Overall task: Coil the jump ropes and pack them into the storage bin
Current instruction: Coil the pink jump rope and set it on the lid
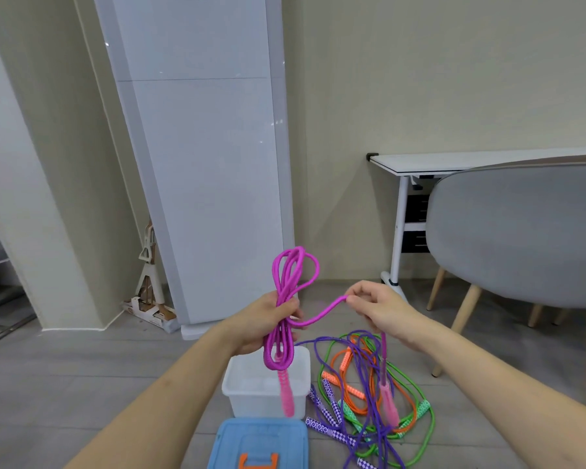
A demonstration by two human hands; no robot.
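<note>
One pink jump rope (286, 299) is in work: the left hand (261, 321) is closed around the waist of a folded bundle, long axis roughly vertical, loops sticking up above the fist and more hanging below. One pink handle (286, 392) dangles from the bundle, straight over the white storage bin (244, 390) on the floor.

Free tail runs right from the left hand's grip, sagging slightly, up to the right hand (376, 308), which pinches it between thumb and fingertips. From there the rope drops behind the right wrist to the second pink handle (388, 402), hanging over the loose pile.

Key relation: the tail leaves the bundle at its waist and lies crosswise to the bundle's axis, with the right hand level with and to the right of the left. Likely next move is wrapping that tail around the waist; the right hand has the slack, the left only anchors. The hanging second handle could swing and snag the pile.

Bin sits directly below the left hand, open. Blue lid (261, 441) with orange latch lies on the floor just in front of it.

Purple (325, 401), orange (349, 389) and green ropes (423, 409) are tangled together on the floor right of the bin, uncoiled.

No readable brands, labels or writing anywhere.
</note>
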